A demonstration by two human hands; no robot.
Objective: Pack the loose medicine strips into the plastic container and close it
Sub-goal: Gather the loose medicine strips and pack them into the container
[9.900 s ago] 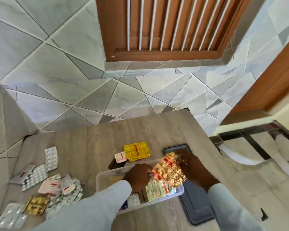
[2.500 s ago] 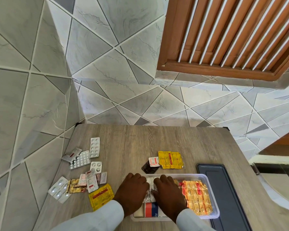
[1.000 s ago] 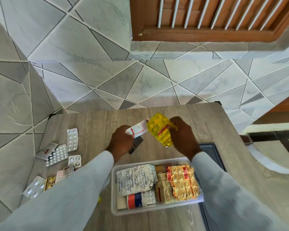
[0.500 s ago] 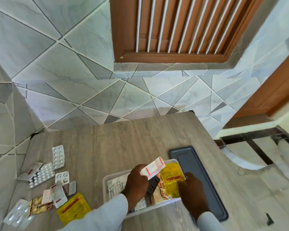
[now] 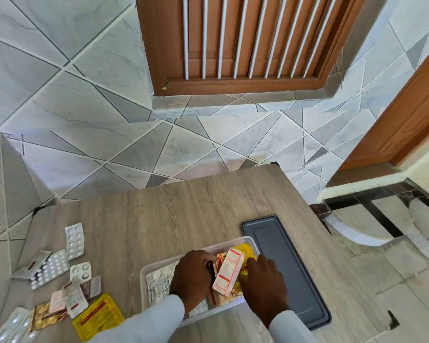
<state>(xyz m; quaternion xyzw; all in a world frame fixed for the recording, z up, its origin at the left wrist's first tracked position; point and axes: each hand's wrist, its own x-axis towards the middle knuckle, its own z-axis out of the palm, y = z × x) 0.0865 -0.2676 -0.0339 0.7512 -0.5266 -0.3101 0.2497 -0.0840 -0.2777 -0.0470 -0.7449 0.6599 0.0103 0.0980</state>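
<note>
From the head camera, both hands are down in the clear plastic container, which sits on the wooden table near its front edge. The left hand pinches a thin dark strip between thumb and fingers, and a white strip with red bands lies tilted on the pile between the two hands; whether a finger actually holds it I cannot tell. The right hand lies flat with its fingers bent onto a yellow strip at the container's right end, pressing rather than gripping. A large silver strip lies flat inside at the left end. The dark grey lid lies on the table just beside the container on the right, so the container is open. More loose strips lie scattered at the left of the table, among them a yellow packet and a white blister card. These strips look light, thin and springy, with slick foil faces, so they would likely slide and fan apart; pinching each by a bare edge, or a squared stack by its long sides, seems safest, and hard bending could pop the blisters.
</note>
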